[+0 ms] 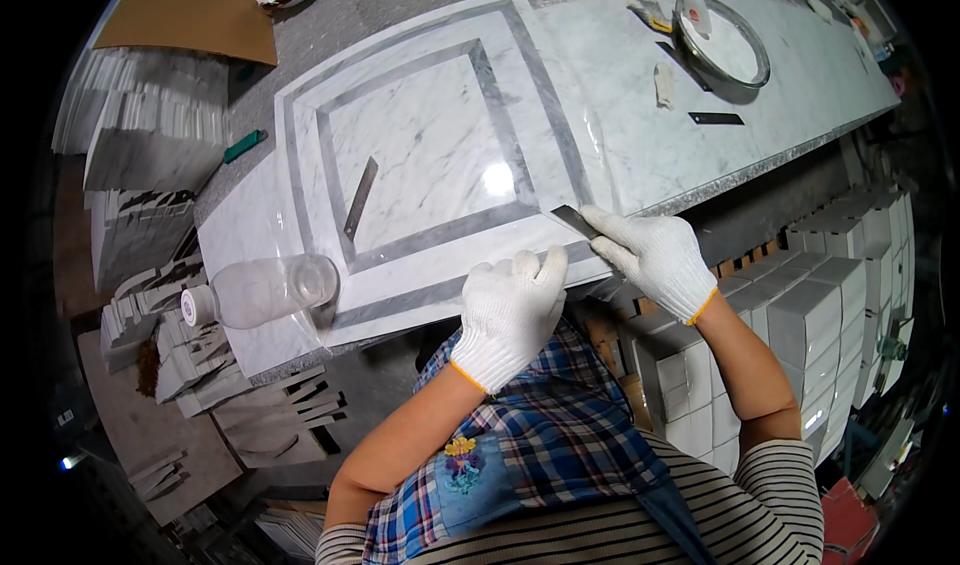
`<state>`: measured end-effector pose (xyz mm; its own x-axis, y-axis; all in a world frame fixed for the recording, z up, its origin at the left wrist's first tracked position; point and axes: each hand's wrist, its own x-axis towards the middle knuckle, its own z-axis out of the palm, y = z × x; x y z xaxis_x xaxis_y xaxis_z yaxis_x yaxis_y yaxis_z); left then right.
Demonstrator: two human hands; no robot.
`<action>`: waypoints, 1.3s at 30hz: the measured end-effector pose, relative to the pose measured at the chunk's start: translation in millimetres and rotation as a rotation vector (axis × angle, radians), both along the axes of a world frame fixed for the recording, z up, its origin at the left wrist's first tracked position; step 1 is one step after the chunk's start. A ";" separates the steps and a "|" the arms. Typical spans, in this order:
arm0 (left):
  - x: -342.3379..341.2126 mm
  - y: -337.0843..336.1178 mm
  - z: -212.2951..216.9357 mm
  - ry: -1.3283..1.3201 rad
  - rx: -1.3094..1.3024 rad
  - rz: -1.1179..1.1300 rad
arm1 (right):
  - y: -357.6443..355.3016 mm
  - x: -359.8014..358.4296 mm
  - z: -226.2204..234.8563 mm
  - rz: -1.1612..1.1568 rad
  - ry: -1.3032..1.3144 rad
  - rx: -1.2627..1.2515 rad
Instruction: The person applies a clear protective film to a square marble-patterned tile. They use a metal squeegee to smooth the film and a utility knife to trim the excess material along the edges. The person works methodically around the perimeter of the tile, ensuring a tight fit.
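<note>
A marble panel [415,115] with grey bands framing a white, veined centre lies on the table before me. In my white-gloved right hand [658,261] is a dark flat blade [574,221], pinched near the panel's front right corner, its far end over the border strips. My left hand [512,310], gloved too, is closed with curled fingers against the panel's front edge; whether anything is inside them is hidden. Another dark flat blade [361,200] rests on the panel's left part. Left of the panel, a clear plastic bottle [262,291] with a white cap lies on its side.
To the right, a round metal bowl [763,65] holds a white squeeze bottle [694,10]; a dark blade [716,119] lies in front of it. A green-handled tool [244,146] sits near stacked tiles [160,135] at left. White boxes [815,305] stand below the table at right.
</note>
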<state>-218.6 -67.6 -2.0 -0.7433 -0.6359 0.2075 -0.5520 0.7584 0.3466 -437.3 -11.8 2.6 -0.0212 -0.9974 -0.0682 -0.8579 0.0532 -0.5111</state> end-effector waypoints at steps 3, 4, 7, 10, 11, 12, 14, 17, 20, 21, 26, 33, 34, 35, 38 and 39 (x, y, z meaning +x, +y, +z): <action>0.2 0.7 0.5 -0.027 0.000 0.000 | 0.0 2.5 -5.3 0.034 0.072 -0.077; 0.4 0.7 0.7 -0.028 -0.004 0.000 | -0.4 3.2 -2.8 0.045 0.095 -0.058; 1.2 0.4 0.3 -0.021 -0.012 -0.001 | -1.3 4.6 4.2 0.071 0.146 -0.020; 1.4 0.6 0.1 -0.008 0.003 -0.009 | -0.4 1.9 1.8 0.068 0.105 -0.006; 1.3 0.6 1.1 -0.014 0.012 -0.014 | -0.4 -0.9 -0.3 0.058 0.052 0.002; 1.9 0.3 1.9 -0.021 0.021 -0.017 | -0.6 -2.6 -1.3 0.048 -0.003 0.010; 3.4 -1.5 8.4 -0.095 0.098 -0.007 | -0.4 -4.8 6.8 -0.093 -0.254 0.105; 12.7 -14.1 14.6 0.093 0.354 0.090 | 9.0 -11.3 1.0 -0.361 -0.596 0.099; 5.7 -38.8 56.6 0.072 0.589 0.373 | 23.5 -10.8 -0.9 -0.576 -0.821 0.094; 3.0 -50.2 55.4 -0.009 0.464 0.389 | 29.1 -6.9 1.7 -0.625 -0.855 0.101; -23.4 -70.3 17.1 -0.316 0.047 0.167 | 52.8 3.0 8.8 -0.722 -0.903 0.039; -80.2 2.5 26.7 -0.101 0.111 -0.421 | 65.1 -9.8 24.2 -0.776 -0.863 -0.122; -79.3 12.8 17.0 -0.082 0.162 -0.464 | 65.7 -10.7 28.0 -0.783 -0.874 -0.148; -76.9 25.2 10.7 -0.110 0.317 -0.519 | 65.9 -11.7 31.4 -0.788 -0.885 -0.173; -59.4 56.4 -0.3 -0.048 0.526 -0.666 | 71.4 -13.9 31.0 -0.795 -0.892 -0.169; -57.4 55.1 1.0 -0.013 0.579 -0.670 | 73.0 -14.2 27.8 -0.791 -0.913 -0.173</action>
<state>-276.0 -12.4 -1.0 -0.9974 -0.0683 -0.0233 -0.0613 0.6313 0.7732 -451.5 61.2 30.3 -0.6400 -0.7287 -0.2435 0.0586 0.2696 -0.9612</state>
